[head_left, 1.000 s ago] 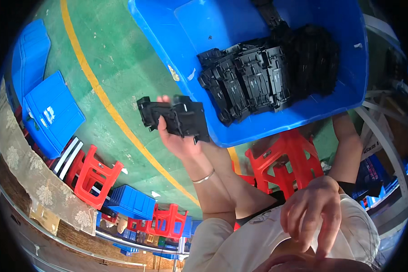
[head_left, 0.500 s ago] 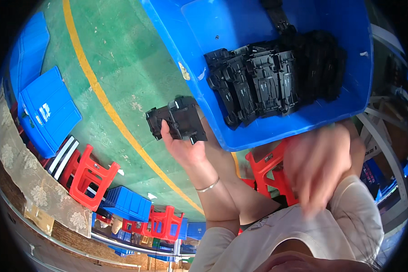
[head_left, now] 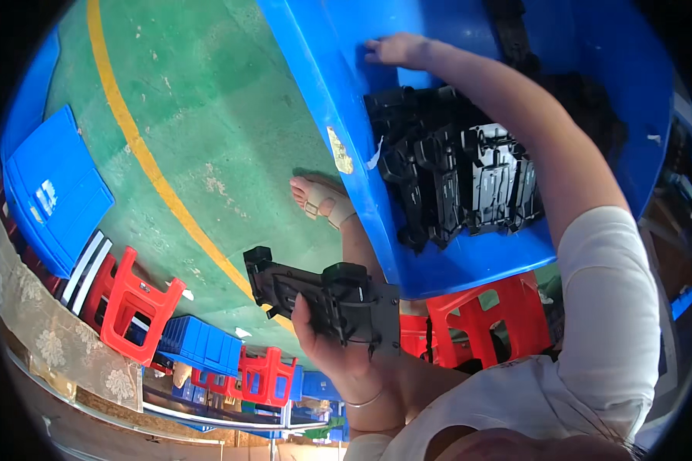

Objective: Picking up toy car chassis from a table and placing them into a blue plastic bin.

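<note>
My left hand [head_left: 338, 367] grips a black moulded plastic part [head_left: 323, 296], thumb over its near face. The part is tilted and held outside the bin, low in the middle of the view. Up at the top, my right hand [head_left: 400, 51] is inside the large blue bin [head_left: 469, 270], by its left inner wall. Its fingers are drawn together at the tips; whatever is between them is too small to make out. Below that hand, several similar black parts [head_left: 446, 188] stand packed in a row. My right forearm covers some of them.
Green floor [head_left: 231, 115] with a yellow line [head_left: 142, 150] lies left of the bin. A red stool [head_left: 488, 315] stands just below the bin. Farther left are another red stool [head_left: 142, 307], a blue crate [head_left: 200, 346] and a blue bin [head_left: 58, 192]. My sandalled foot [head_left: 323, 201] is beside the bin.
My right hand, blurred near my chest before, has reached up into the bin. My left hand has moved lower and to the right, with the black part turned in it.
</note>
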Action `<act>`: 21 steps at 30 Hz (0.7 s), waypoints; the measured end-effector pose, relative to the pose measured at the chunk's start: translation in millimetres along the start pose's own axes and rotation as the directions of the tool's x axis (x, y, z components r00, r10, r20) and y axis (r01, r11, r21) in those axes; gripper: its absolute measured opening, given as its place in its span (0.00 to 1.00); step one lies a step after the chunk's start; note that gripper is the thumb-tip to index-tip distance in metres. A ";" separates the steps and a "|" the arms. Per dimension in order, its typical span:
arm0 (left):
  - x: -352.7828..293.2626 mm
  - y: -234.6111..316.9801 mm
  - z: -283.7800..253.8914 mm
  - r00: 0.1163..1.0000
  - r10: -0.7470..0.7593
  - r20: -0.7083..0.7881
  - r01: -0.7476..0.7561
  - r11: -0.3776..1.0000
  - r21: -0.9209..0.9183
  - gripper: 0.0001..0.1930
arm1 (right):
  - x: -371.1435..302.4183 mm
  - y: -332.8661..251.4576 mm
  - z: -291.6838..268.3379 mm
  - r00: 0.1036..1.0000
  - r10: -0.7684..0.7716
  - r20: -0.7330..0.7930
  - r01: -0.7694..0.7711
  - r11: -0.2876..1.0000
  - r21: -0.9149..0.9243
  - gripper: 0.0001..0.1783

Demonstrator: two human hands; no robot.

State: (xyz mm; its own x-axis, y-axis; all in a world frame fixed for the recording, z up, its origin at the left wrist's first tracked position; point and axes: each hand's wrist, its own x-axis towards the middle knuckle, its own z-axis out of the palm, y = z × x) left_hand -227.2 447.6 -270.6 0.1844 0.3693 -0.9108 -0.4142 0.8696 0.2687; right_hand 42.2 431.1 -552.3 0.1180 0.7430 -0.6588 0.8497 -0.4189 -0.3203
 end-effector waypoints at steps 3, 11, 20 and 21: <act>-2.0 -4.2 0.6 0.999 -0.018 0.043 0.019 1.000 -0.021 0.18 | 4.4 22.1 10.3 0.960 -0.278 0.045 0.274 0.885 -0.376 0.16; 6.8 -22.7 20.6 0.980 -0.121 0.159 0.138 0.986 -0.098 0.19 | -26.0 32.6 -7.9 0.976 -0.210 0.059 0.218 0.934 -0.284 0.13; 20.3 -45.7 37.5 0.990 0.057 0.128 -0.069 0.993 0.091 0.18 | -176.2 -37.0 -130.5 0.990 -0.046 -0.130 0.124 -0.118 0.985 0.06; 19.0 -45.1 39.0 0.993 0.018 0.119 -0.029 0.995 0.094 0.15 | -188.3 -41.6 -136.5 0.988 -0.049 -0.148 0.138 -0.164 0.977 0.06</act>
State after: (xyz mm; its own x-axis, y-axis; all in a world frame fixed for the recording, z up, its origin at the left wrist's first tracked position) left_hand -170.2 428.1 -287.9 0.2813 0.4210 -0.8624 -0.3341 0.8854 0.3232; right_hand 54.8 379.8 -322.0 0.1512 0.8314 -0.5347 -0.6248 -0.3387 -0.7034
